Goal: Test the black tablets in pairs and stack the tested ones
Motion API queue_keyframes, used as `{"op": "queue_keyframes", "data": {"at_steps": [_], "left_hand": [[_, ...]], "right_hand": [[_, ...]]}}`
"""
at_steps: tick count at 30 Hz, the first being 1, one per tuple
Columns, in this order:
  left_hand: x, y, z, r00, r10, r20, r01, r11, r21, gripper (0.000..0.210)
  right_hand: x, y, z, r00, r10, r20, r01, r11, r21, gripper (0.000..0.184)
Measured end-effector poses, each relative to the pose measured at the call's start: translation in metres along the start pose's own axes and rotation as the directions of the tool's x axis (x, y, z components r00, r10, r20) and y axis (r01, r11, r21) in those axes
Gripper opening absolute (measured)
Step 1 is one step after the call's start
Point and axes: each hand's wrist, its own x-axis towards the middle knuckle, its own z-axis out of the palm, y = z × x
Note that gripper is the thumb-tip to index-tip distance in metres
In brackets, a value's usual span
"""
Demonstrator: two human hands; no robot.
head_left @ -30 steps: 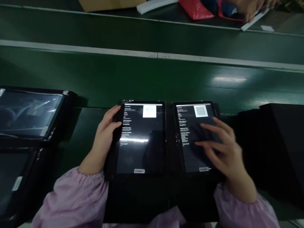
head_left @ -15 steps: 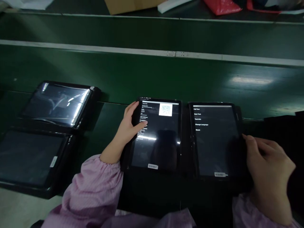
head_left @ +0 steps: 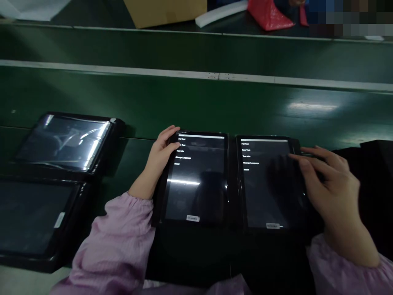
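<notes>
Two black tablets lie side by side in front of me, each in a black casing, with lit screens and a small label at the lower edge. My left hand (head_left: 159, 157) grips the upper left edge of the left tablet (head_left: 196, 192), its thumb over the screen's edge. That screen shows a short white text menu. The right tablet (head_left: 264, 196) displays the same menu. My right hand (head_left: 331, 180) is at its upper right edge, index finger stretched over the screen's border and fingers apart. Whether that fingertip presses the glass is unclear.
To my left lie two more dark-screened devices, one film-covered device (head_left: 64, 141) behind a labelled device (head_left: 30, 217). Beyond the green surface (head_left: 172, 102) runs a pale strip (head_left: 123, 69). Further back are a cardboard box (head_left: 168, 12), white foam (head_left: 221, 14) and a red bag (head_left: 270, 16).
The left tablet's screen has gone from an information page with a QR code to the menu. My left thumb has drawn back to the edge; my right hand has moved up along the right tablet.
</notes>
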Motion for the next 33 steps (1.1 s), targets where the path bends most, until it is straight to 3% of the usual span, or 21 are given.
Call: {"op": "queue_keyframes", "data": {"at_steps": [4,10,21,33], "left_hand": [[-0.003,0.002,0.000,0.999,-0.031,-0.013,0.031,0.999,-0.021,0.044],[-0.006,0.009,0.003,0.998,-0.026,-0.058,0.023,0.998,-0.062,0.038],[-0.012,0.014,0.005,0.996,-0.048,-0.069,0.040,0.993,-0.114,0.038],[-0.025,-0.003,-0.010,0.999,-0.031,0.026,0.034,0.992,-0.125,0.057]], "right_hand": [[0.012,-0.001,0.018,0.990,-0.124,0.065,0.121,0.992,0.038,0.035],[0.009,-0.004,0.036,0.987,-0.149,0.060,0.150,0.989,-0.012,0.035],[-0.010,-0.013,0.015,0.997,-0.082,-0.003,0.082,0.995,0.060,0.032],[-0.021,-0.011,0.024,0.982,-0.171,0.084,0.167,0.985,0.046,0.034]]}}
